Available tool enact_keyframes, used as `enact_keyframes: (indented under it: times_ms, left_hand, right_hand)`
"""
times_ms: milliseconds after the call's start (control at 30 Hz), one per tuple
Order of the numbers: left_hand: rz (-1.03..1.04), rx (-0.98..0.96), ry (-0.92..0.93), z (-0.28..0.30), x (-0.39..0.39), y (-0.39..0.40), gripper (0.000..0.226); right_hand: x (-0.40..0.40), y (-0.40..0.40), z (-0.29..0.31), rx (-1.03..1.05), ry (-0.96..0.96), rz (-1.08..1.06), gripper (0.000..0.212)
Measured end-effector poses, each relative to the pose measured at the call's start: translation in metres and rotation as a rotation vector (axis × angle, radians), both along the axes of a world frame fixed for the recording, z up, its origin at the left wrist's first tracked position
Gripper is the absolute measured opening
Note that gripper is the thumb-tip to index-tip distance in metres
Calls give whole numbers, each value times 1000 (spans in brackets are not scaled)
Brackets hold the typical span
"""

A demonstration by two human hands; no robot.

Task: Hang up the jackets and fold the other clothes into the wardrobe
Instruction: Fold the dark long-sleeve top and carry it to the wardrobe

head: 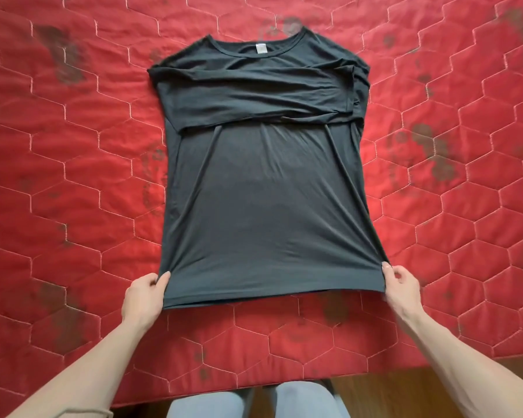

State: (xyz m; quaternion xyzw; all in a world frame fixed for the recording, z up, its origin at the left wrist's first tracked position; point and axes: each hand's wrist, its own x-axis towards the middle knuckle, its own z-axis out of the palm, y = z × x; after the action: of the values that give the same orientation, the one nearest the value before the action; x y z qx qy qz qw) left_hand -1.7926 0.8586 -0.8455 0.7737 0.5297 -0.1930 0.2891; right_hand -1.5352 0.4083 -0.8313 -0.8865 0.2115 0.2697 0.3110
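Both bare forearms reach forward from below, well apart. The left hand [144, 294] has its grip pinched on the near left corner of the dark shirt [263, 206], thumb on top; the right hand [400, 283] pinches the shirt's near right corner, fingers curled

We see a matt, soft black knit shirt [263, 191] on a red quilted bedspread [73, 164] with a faint satin sheen, above a glossy wooden floor [420, 390]
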Motion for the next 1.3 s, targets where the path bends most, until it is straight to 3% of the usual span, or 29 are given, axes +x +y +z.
enact_keyframes:
  times_ms: [133,500,600,767,867,1033,1167,1300]
  left_hand:
    - [-33,-12,10,-1,4,2,53]
    - [-12,-107,52,2,5,5,53]
    - [17,-132,53,5,8,7,52]
    - [44,-145,38,13,15,12,51]
    - [148,-197,-4,18,24,17,47]
    - [541,-479,-72,30,49,34,26]
    - [739,-662,-66,35,82,65,20]
    - [825,-699,-68,39,128,99,23]
  right_hand:
    - [-4,-2,8,-206,28,141,33]
    - [-23,-5,5,-24,-77,148,42]
    - [-23,-1,2,-8,-64,58,41]
    - [-21,9,0,98,-32,-288,29]
    - [-16,13,3,126,-8,-423,18]
    - [18,28,26,307,15,-623,11]
    - [67,48,42,446,28,-642,12]
    - [125,77,48,535,76,-641,13]
